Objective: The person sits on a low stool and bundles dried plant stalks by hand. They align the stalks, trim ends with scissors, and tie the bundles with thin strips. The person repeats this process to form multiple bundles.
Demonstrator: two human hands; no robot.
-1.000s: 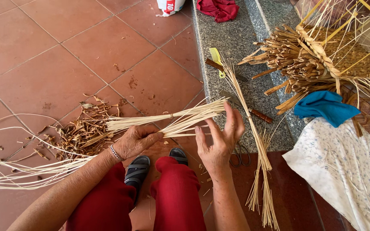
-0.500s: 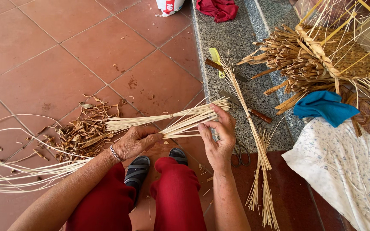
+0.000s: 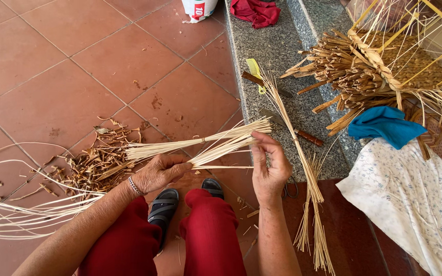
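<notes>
My left hand point(image 3: 160, 173) grips a bundle of pale thin cane strips point(image 3: 200, 144) near its middle; the strips fan out to the upper right and trail off to the lower left. My right hand point(image 3: 270, 164) is at the bundle's right end, fingers curled on a few strip tips. Below are my red trousers point(image 3: 208, 235) and black sandals point(image 3: 164, 208).
A heap of brown shavings point(image 3: 95, 162) lies on the red tile floor at left. On the grey stone step point(image 3: 277, 46) lie loose strips point(image 3: 303, 168), a knife point(image 3: 295, 130), a yellow tool point(image 3: 255, 69), a tied bundle of brown sticks point(image 3: 354, 71), blue cloth point(image 3: 384, 125), white flowered cloth point(image 3: 415, 199), red cloth point(image 3: 256, 11).
My right hand, spread wide a second ago, has closed its fingers onto the strip ends and dropped slightly. The left hand has stayed put.
</notes>
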